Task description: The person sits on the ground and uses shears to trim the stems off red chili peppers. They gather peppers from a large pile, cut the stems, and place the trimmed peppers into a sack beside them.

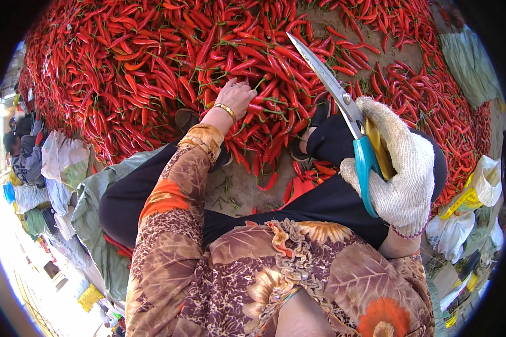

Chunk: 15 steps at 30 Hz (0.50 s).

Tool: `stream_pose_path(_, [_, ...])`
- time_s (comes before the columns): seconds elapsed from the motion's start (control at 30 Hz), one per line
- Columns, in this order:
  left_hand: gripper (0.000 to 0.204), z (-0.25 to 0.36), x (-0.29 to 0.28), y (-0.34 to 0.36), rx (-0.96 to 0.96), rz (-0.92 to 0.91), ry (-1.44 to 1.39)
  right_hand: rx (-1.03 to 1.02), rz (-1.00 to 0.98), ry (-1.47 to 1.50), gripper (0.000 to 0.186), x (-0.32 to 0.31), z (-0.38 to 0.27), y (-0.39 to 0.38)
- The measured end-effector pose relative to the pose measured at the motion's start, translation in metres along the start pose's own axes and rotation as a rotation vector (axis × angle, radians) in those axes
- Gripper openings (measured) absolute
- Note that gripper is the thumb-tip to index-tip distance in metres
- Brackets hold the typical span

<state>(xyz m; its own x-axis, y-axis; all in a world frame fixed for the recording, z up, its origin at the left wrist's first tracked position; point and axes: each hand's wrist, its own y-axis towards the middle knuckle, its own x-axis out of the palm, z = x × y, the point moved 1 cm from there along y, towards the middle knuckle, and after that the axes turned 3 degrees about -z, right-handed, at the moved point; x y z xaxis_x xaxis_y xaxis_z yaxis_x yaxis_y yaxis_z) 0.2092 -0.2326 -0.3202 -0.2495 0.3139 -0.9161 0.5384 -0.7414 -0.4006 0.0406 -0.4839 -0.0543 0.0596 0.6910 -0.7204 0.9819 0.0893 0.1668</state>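
Observation:
My left hand, bare with a gold bangle at the wrist, reaches into a large heap of red chili peppers. Its fingers are curled down round peppers under them, the tips partly hidden. Green stems show beside the fingertips. In a white knitted glove, my right hand grips a pair of scissors with turquoise handles. The long metal blades point up and left over the peppers, close together and clear of my left hand.
My dark-trousered legs spread at the heap's edge, shoes beside the peppers. A green sack lies at left. Whitish sacks and a person in dark clothes are farther left. More bags lie at right; brown floor shows between peppers.

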Motion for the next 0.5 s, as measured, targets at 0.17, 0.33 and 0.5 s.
stream_pose_path(0.17, [0.031,0.022,0.017,-0.045,0.138,0.141,-0.065,-0.021,-0.008,0.014,0.068,0.000,0.001,-0.001])
stream_pose_path(0.33, [0.022,0.039,0.020,-0.077,0.149,0.333,-0.220,-0.034,-0.011,0.019,0.068,-0.001,0.000,-0.002])
stream_pose_path(0.5, [0.039,0.027,-0.001,-0.062,0.144,0.547,-0.375,-0.066,-0.012,-0.027,0.067,-0.002,0.000,-0.003])
